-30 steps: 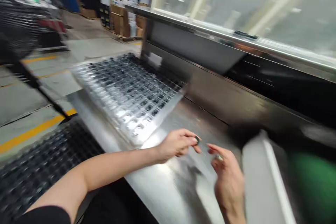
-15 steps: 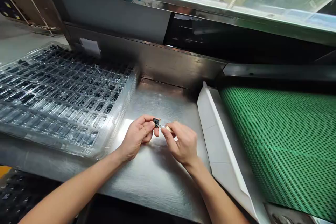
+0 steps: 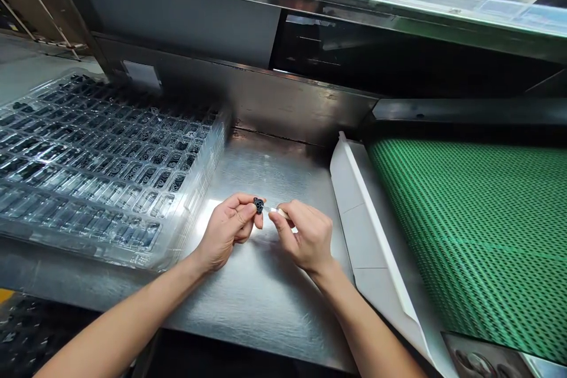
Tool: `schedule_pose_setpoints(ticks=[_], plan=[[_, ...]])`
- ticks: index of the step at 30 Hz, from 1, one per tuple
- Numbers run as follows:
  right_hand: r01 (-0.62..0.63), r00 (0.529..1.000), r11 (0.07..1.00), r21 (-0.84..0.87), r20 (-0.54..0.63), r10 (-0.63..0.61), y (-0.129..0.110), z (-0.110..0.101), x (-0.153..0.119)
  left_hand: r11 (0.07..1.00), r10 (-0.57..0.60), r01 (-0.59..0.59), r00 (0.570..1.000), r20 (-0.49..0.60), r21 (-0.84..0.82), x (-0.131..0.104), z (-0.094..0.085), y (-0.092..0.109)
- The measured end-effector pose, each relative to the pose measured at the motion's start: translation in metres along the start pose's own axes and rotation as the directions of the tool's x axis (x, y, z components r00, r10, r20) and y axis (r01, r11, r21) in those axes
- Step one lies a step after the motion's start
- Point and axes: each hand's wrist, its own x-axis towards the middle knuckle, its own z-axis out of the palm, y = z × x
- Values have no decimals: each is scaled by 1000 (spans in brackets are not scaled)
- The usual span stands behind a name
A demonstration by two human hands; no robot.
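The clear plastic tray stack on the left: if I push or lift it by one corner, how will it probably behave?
The clear plastic tray stack looks thin-walled, so it would probably flex when lifted by one corner. On the smooth steel table it should slide easily. Small dark parts sit in open pockets, so tilting may spill them.

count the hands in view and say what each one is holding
2. The left hand pinches a small black round part above the steel table; the right hand holds a thin pale tool at it.
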Motion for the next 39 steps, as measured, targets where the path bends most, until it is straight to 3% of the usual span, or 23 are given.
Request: schedule_pose_setpoints(ticks=[18,26,29,34,36,39], plan=[[-16,1000,998,63,1,16,4,4,-3,1000,-30,30,1000,4,2,-1,0,1],[-139,987,963,230,-48,153,4,-2,-1,996,-91,91,996,-2,-15,-1,2,1],[-190,980,925,330,4,200,-2,1,-1,993,-116,117,993,18,-15,-2,3,-3],[-348,936,810,471,215,277,-8,7,-3,987,-161,160,985,61,20,-1,4,-8],[-315,946,836,449,216,240,-5,9,-4,986,-164,161,985,55,49,0,5,-8],[-231,973,908,350,110,205,2,10,-7,982,-169,166,985,34,90,-1,8,-7]])
